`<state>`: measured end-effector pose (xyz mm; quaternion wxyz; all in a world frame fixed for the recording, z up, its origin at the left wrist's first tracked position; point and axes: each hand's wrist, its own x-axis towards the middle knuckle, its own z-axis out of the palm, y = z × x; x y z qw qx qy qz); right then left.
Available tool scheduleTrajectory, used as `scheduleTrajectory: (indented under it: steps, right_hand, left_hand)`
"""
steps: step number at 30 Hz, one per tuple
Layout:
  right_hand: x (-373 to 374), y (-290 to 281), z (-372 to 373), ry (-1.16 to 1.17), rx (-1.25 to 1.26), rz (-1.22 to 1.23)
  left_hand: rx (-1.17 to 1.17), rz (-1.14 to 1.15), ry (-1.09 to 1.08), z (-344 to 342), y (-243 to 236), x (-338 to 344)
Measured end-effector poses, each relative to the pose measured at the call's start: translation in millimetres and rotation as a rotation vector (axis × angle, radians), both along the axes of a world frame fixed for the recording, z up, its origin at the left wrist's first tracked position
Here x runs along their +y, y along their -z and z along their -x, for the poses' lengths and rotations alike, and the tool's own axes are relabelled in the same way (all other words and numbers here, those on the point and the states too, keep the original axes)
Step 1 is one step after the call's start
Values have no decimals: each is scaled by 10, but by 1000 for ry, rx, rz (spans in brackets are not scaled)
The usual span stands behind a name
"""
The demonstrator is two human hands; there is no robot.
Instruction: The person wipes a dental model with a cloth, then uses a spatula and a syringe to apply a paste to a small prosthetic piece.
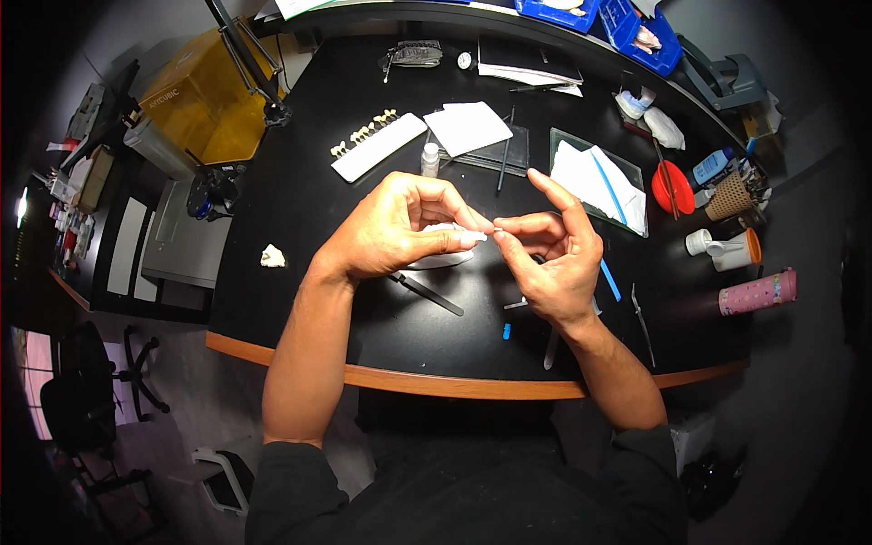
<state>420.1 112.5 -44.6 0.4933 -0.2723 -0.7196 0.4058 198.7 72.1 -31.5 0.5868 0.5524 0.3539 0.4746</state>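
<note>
Over the middle of the black table my left hand (400, 227) is closed in a pinch on a small white piece (476, 238), whose exact shape is too small to tell. Close against it, my right hand (552, 259) pinches with thumb and index finger, the other fingers partly raised. Whatever lies between those right fingertips is too tiny to name. Partly hidden beneath my left hand is a white object (442, 261). A dark flat-bladed tool (427, 293) lies just in front of it. Near my right wrist rests a small blue piece (507, 331).
Behind my hands are a white tooth shade guide (380, 148), a small bottle (430, 160), white paper sheets (468, 128) and a glass plate (556, 141). A pale plaster model (272, 256) sits left. Tweezers (643, 325), a red bowl (673, 188) and a pink tumbler (758, 292) stand or lie right.
</note>
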Motion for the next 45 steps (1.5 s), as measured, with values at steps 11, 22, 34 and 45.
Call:
scheduleTrajectory:
  steps: [11, 22, 34, 45]
  right_hand:
    - [24, -18, -12, 134, -73, -168]
    - [13, -65, -39, 162, -28, -132]
    - [45, -59, -95, -113, 178, 231]
    - [54, -77, -81, -139, 246, 308]
  left_hand:
    - [-146, -108, -312, -284, 121, 68]
    - [-214, -247, -430, -510, 342, 125]
    - [-183, -373, -502, -561, 331, 137]
    - [-226, -303, -486, -570, 340, 122]
